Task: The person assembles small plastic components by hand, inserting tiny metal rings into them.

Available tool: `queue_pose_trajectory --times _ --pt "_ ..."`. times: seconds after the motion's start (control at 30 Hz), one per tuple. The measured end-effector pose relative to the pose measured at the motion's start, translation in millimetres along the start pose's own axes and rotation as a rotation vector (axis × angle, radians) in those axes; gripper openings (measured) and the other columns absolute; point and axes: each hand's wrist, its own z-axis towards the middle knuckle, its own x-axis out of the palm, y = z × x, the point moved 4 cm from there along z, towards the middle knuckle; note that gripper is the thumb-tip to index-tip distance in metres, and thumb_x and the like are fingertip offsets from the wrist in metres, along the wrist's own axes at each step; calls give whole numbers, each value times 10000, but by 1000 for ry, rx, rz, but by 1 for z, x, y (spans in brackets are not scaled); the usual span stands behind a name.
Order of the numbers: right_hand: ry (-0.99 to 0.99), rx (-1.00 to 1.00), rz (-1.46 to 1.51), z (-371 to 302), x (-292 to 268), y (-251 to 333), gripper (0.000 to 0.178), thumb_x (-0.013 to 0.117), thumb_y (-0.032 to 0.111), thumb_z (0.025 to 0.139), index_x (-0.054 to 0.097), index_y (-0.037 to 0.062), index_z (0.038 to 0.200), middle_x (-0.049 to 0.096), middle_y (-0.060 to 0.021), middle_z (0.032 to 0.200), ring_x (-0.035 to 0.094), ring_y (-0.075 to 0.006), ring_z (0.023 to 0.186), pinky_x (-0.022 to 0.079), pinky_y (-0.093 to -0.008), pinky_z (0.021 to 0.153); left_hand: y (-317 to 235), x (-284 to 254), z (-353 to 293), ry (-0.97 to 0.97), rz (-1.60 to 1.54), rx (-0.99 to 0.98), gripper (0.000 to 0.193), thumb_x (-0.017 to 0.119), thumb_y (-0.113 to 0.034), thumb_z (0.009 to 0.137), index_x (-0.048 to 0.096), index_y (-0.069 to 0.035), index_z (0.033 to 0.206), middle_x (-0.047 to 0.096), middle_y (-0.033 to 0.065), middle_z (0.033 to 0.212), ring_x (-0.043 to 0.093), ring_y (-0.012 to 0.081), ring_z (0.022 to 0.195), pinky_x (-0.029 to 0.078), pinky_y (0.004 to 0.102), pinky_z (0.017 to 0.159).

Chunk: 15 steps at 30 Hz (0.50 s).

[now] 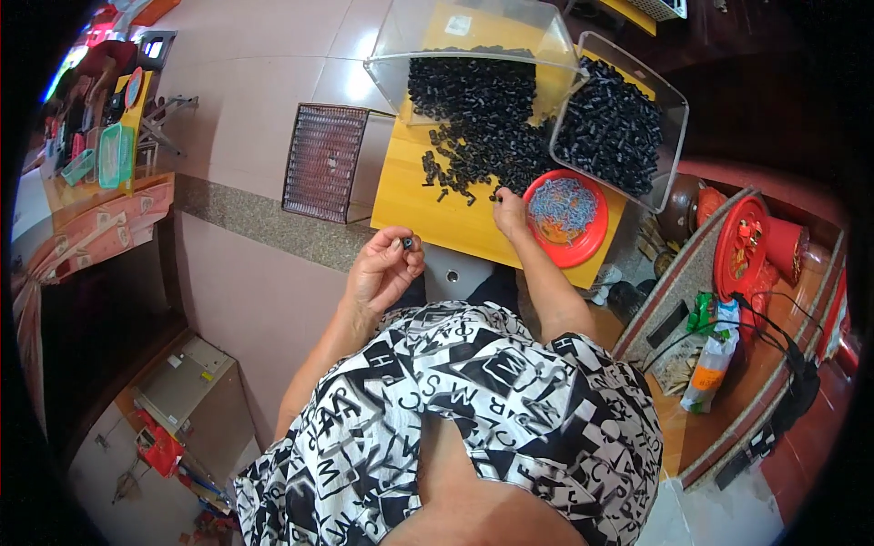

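Two bare hands work near the centre of the frame; the left hand (384, 264), just off the lower left edge of the yellow table (397, 196), is raised with its thumb and fingers pinched around a small black cylindrical piece (407, 243); the right hand (510, 215), at the table's near edge, has its fingers drawn close together at the lower fringe of a heap of similar black pieces (492, 136), though whether it grips one I cannot tell; the heap spreads over the upper middle of the frame, running back into a clear plastic bin (557, 41) at the top, with a few strays lying loose at its left; a second clear bin (675, 146), at upper right, is filled with more of them; just right of the right hand, a round red plastic dish (592, 247) contains many thin grey-blue pieces that look like screws (566, 205); left of the table lies a brown openwork basket (323, 162); across the lower middle spreads the person's black-and-white letter-printed top (492, 382); at the right, a red bucket (785, 246) stands among plastic bags; at lower left sits a beige cabinet (191, 391).
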Motion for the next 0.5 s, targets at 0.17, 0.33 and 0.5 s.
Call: queue_pose_trajectory --times 0.17,0.33,0.5 --pt "88 -15 -303 0 14 15 210 465 116 758 542 82 950 557 -215 855 567 -382 783 459 -447 685 -9 -5 -14 -45 -14 52 159 545 -75 793 556 -40 948 527 102 855 485 168 715 391 268 622" --pt "33 28 -339 1 13 16 195 441 119 781 527 82 952 556 -207 852 565 -383 784 457 -452 693 -15 -6 -15 -45 -11 69 162 536 -69 799 548 -35 957 527 106 849 484 169 706 388 267 614" --pt "31 107 16 -10 -4 36 133 494 101 802 499 30 915 567 -141 748 595 -266 686 487 -343 574 -11 13 -2 25 6 33 190 541 -98 801 530 -38 981 518 97 837 476 161 692 386 264 610"
